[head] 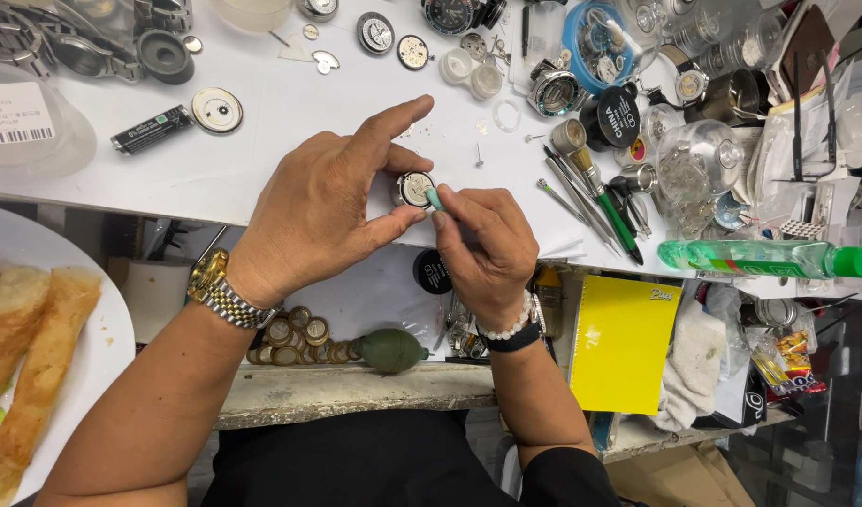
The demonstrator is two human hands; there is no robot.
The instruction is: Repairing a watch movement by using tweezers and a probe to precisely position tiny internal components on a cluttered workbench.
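Pinched in the left hand (323, 211), a watch movement (415, 189) sits at the white surface's (262, 160) edge; the right hand (487, 249) grips a pale-green stick (435, 198) against it. Movement uncased, cleaning seemingly underway.

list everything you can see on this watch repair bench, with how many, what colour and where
watch movement: one, silver, bench edge, pinched in the left hand
small tool tip: one, pale green, touching the movement, held by the right hand
loose dials and movements: several, silver and white, scattered across the white bench top
battery: one, black, upper left
tweezers and brushes: a bundle, metal and green, right of the hands
bottle: one, clear green with green cap, lying at right
notepad: one, yellow, lower right
dust blower: one, olive green, on the lower shelf
watch cases: a row, brass-toned, beside the blower
plate: one, white, left, with fried food
left hand: gold-and-steel wristwatch
right hand: white bead bracelet
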